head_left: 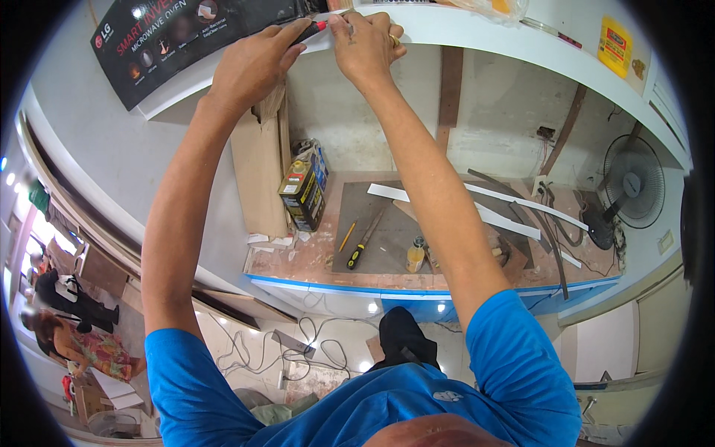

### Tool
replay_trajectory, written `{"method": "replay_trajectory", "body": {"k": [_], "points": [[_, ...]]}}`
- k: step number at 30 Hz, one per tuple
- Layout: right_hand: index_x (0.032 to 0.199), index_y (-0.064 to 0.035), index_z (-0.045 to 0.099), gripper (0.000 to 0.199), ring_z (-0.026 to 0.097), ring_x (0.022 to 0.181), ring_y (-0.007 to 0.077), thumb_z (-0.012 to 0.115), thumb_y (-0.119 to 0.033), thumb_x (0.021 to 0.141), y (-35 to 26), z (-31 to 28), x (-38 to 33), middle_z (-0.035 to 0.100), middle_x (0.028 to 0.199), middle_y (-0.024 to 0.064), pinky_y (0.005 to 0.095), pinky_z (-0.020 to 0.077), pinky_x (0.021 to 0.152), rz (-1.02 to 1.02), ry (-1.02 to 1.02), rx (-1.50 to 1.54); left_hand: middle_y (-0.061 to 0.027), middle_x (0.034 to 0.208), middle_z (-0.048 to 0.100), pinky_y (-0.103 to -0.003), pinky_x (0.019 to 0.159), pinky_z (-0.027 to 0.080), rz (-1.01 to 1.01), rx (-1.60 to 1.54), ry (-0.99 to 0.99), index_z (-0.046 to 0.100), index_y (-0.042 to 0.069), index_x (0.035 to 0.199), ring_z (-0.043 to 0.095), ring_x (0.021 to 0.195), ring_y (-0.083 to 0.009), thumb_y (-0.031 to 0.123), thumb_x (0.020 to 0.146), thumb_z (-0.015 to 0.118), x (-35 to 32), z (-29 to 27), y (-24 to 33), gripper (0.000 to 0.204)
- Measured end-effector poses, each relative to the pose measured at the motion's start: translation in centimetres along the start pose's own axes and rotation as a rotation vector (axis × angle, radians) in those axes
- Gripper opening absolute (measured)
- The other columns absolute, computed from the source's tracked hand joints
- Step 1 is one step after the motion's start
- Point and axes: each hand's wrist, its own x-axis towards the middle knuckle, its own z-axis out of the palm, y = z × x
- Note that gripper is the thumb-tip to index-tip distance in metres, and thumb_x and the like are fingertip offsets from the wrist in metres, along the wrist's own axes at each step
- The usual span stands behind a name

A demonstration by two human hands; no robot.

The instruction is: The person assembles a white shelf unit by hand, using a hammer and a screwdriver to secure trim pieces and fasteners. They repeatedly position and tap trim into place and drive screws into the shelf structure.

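Both my arms reach up to the white shelf edge. My left hand is closed around a slim black-and-red tool, whose exact kind I cannot make out. Just right of the tool's red end, my right hand has its fingers curled at the shelf edge, with a ring on one finger. Whatever those fingers grip, if anything, is hidden. Behind my left hand stands a black printed microwave oven box.
Below, the worktop holds a screwdriver-like yellow-and-black tool, a pencil, a small bottle, metal cans, white strips and a fan. Cables lie on the floor. People are at left.
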Motion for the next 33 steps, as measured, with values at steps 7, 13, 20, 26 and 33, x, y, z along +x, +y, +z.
{"method": "replay_trajectory", "body": {"k": [7,13,20,26,33], "points": [[0.115,-0.0233,0.078,0.046,0.041,0.115,0.0347,0.056,-0.062,0.102,0.3,-0.4,0.4,0.055,0.123,0.0115,0.0542,0.0312,0.095,0.038,-0.050,-0.007,-0.0163,0.116,0.073,-0.052,0.083,0.057,-0.038,0.119,-0.109,0.059,0.017,0.143,0.071,0.099,-0.0423,0.031,0.106,0.059,1.1,-2.2,1.9,0.040],[0.112,-0.0200,0.080,0.048,0.041,0.117,0.0374,0.055,-0.060,0.102,-2.0,-1.3,-0.1,0.054,0.125,0.0143,0.0568,0.0313,0.099,0.104,-0.096,0.062,-0.0167,0.112,0.074,-0.052,0.083,0.058,-0.047,0.208,-0.159,0.059,0.014,0.140,0.071,0.099,-0.0412,0.030,0.106,0.059,1.2,-2.8,1.2,0.038],[0.112,-0.0236,0.081,0.041,0.039,0.117,0.0382,0.061,-0.058,0.100,-2.2,-2.2,0.5,0.051,0.127,0.0162,0.0575,0.0305,0.099,0.108,-0.135,0.081,-0.0183,0.106,0.074,-0.052,0.081,0.058,-0.091,0.221,-0.197,0.058,0.010,0.134,0.072,0.095,-0.0404,0.027,0.105,0.059,1.3,-3.2,2.8,0.034],[0.112,-0.0265,0.081,0.040,0.037,0.116,0.0382,0.061,-0.058,0.100,-2.6,-2.1,0.4,0.050,0.129,0.0169,0.0581,0.0294,0.099,0.118,-0.142,0.079,-0.0181,0.091,0.075,-0.050,0.068,0.060,-0.015,0.225,-0.072,0.061,0.006,0.116,0.075,0.082,-0.0385,0.020,0.101,0.061,0.6,-2.8,2.5,0.020],[0.113,-0.0242,0.081,0.041,0.040,0.122,0.0386,0.061,-0.057,0.100,-1.9,-2.4,0.5,0.053,0.129,0.0136,0.0607,0.0315,0.100,0.096,-0.179,0.049,-0.0196,0.105,0.074,-0.053,0.080,0.057,-0.137,0.232,-0.205,0.057,0.009,0.135,0.072,0.095,-0.0411,0.024,0.104,0.058,0.9,-3.5,3.3,0.035]]}}
